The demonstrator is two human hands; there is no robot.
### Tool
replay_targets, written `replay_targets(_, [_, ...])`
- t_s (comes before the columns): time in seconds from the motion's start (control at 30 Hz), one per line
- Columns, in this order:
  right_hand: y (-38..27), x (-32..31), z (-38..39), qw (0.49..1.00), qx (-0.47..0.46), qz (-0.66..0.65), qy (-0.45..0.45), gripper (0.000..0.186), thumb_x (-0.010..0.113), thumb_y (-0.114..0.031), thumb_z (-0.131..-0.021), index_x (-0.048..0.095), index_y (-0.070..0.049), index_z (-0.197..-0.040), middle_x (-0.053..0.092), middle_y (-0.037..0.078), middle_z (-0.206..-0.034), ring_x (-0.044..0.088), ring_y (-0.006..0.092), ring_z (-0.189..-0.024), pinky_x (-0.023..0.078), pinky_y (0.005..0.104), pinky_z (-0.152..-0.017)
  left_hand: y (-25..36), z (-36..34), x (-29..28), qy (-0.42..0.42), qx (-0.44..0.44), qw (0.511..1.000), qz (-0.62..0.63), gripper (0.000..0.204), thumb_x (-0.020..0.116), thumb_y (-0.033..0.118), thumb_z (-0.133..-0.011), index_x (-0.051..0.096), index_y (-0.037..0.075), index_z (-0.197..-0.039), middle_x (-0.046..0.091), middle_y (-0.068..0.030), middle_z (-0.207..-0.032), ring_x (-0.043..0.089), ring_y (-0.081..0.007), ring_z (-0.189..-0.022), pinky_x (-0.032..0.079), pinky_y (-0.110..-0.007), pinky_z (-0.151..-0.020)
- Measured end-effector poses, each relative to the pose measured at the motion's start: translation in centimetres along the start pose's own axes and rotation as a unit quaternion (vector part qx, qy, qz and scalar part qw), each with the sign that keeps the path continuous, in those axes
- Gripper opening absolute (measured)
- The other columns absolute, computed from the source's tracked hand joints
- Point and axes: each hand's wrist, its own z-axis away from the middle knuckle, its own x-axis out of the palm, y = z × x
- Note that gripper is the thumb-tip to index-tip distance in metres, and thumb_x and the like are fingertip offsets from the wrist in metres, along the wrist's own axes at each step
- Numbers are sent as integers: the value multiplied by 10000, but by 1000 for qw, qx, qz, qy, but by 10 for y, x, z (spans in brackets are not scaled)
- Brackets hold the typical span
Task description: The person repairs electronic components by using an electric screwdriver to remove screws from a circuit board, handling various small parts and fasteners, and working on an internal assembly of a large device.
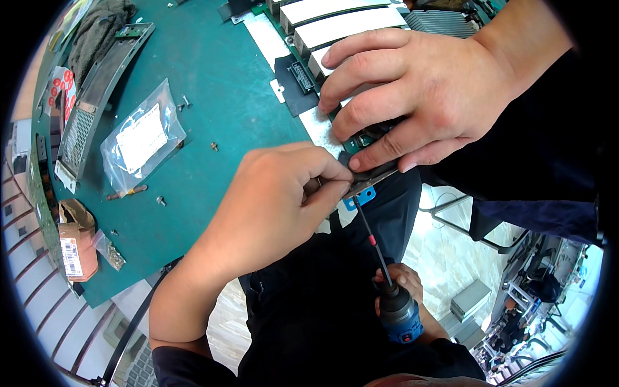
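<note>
Left hand (274, 193) fingers curl at a dark strip (379, 178) (grip hidden, cannot tell), near a co-worker's hand (422, 97); right hand (409, 281) fingers wrap a blue power screwdriver (398, 313).

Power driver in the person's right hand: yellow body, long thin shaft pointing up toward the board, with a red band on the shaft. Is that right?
Not quite: the head view shows that the body of the power driver is blue, not yellow. It is in the person's right hand, and its long thin shaft with the red band points up toward the board.
</note>
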Motion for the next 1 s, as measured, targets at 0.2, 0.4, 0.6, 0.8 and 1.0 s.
replay_targets(0.2, [3,-5,14,999,42,-22,-5,223,502,-109,-973,599,52,-1094,654,214,-995,658,326,-865,526,382,-787,-4,-3,4,-4,52,999,-4,77,673,4,-840,690,-14,-913,634,-51,-775,601,-96,-657,475,-232,-596])
replay_targets(0.4, [-3,0,5,1000,22,-1,17,384,392,-215,-1016,645,74,-1031,662,186,-1001,641,283,-909,481,351,-844,8,-10,-5,-50,-45,997,39,78,674,7,-831,691,-7,-905,621,-35,-732,576,-71,-628,455,-217,-563])
replay_targets(0.6, [-2,-8,19,983,167,-73,-14,368,401,-201,-1014,641,76,-1045,663,191,-996,640,290,-914,484,355,-842,5,-18,-8,-76,18,997,5,56,678,-1,-812,674,0,-867,609,-41,-745,572,-80,-623,445,-218,-548])
replay_targets(0.8, [-4,-5,12,994,105,-31,-6,381,395,-209,-1013,643,78,-1041,663,189,-994,637,292,-914,479,355,-846,-8,-25,-7,-77,171,981,-47,110,692,-31,-776,645,19,-861,609,-79,-792,604,-169,-633,482,-277,-565])
replay_targets(1.0, [-4,-8,19,980,187,-66,-14,404,415,-251,-1001,646,77,-1051,662,178,-1000,631,277,-924,470,344,-861,-11,-25,-8,-83,226,962,-130,167,722,-7,-747,641,50,-882,608,-74,-831,616,-230,-702,498,-307,-599])
